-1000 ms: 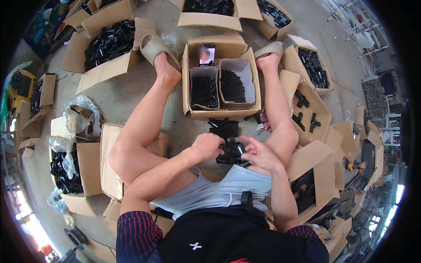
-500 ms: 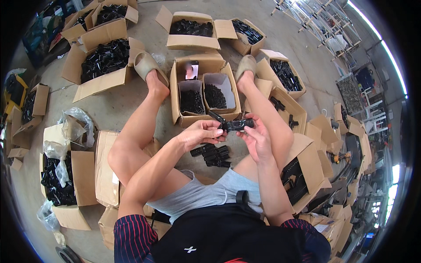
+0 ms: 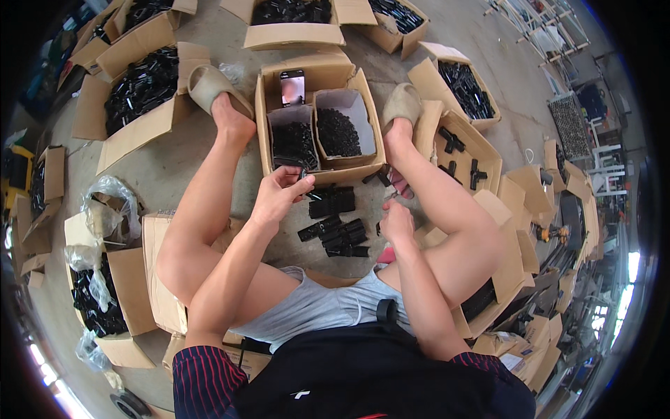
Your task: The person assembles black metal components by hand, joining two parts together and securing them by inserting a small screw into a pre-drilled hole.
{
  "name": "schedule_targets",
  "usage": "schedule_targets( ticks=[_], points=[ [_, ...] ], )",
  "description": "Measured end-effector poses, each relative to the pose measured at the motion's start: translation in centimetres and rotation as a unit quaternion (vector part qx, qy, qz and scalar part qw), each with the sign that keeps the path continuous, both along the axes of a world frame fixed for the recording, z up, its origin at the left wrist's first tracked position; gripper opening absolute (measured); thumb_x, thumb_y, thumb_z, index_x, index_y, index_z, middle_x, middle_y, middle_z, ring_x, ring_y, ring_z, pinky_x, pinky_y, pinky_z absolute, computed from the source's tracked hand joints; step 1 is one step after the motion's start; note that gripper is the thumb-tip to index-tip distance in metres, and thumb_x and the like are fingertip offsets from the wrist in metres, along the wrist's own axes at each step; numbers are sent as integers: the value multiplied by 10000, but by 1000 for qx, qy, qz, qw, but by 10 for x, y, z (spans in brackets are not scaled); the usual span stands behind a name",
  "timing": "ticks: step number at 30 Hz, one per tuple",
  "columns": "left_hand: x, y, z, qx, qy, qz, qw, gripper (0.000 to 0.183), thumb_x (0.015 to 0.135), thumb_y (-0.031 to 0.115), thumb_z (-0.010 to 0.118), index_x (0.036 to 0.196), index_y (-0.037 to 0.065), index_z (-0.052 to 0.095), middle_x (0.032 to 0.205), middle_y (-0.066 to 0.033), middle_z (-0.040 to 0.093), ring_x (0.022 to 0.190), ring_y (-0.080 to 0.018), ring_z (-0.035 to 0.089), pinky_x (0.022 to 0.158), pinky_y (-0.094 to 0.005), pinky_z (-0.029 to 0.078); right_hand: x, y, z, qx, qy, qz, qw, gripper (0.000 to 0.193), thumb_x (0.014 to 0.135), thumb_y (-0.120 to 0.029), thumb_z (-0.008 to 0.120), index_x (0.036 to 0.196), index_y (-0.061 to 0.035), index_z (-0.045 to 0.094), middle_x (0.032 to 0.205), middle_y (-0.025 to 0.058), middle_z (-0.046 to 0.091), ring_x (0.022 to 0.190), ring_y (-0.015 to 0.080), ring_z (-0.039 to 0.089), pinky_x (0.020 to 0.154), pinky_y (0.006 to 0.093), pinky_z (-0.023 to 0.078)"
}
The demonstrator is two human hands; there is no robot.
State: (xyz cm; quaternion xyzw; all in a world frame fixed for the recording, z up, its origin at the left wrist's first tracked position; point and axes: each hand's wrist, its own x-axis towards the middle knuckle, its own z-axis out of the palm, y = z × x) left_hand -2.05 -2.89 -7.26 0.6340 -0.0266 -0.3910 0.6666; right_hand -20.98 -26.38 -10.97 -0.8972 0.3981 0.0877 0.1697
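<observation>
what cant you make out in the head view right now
In the head view:
Left hand: its grip partly covers the dark piece there.
Right hand: curled, hiding whatever it holds, if anything.
Smartphone: screen image blurred.
Top-middle carton: cut off by upper edge.

Readable text: none | phone point(image 3: 293, 89): lit screen is showing a blurred patch, any lettering being too small to tell | black top point(image 3: 363, 373): white mark point(image 3: 300, 395) is sitting on it, spelling no legible word | lower-right carton point(image 3: 540, 343): pale label point(image 3: 513, 362) is showing, print blurring
</observation>
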Motion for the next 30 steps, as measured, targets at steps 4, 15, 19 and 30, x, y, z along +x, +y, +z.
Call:
schedule_targets(
  ticks=[4,15,19,30],
  points=[
    [-2,-7,6,-5,-31,-15,999,328,889,204,796,1110,20,639,973,-17,699,880,-88,626,783,-264,497,9,-42,-24,-41,193,-94,976,281,924,-129,579,1183,-62,663,1229,209,671,1153,411,648,955,500,538],
    [-1,-6,-20,-26,13,-2,1000,314,866,124,803,1115,-10,666,1044,-47,717,990,-110,645,926,-260,482,69,-78,-97,-103,17,112,988,354,809,-106,722,1150,-49,645,1184,166,624,1133,390,576,950,487,514],
    [-4,-8,-20,-29,68,11,997,360,869,125,804,1159,-21,646,1079,-72,722,980,-123,657,905,-285,518,70,-46,-66,-13,105,5,994,260,828,-87,681,1087,-54,681,1081,200,662,929,442,640,908,514,531],
    [-3,-12,-14,-153,279,-40,947,350,906,209,776,1189,52,643,1111,-49,712,1031,-148,687,918,-296,558,109,14,71,612,-330,-6,719,289,955,12,626,1229,-34,544,1037,70,654,948,176,672,854,307,558]
  ],
)
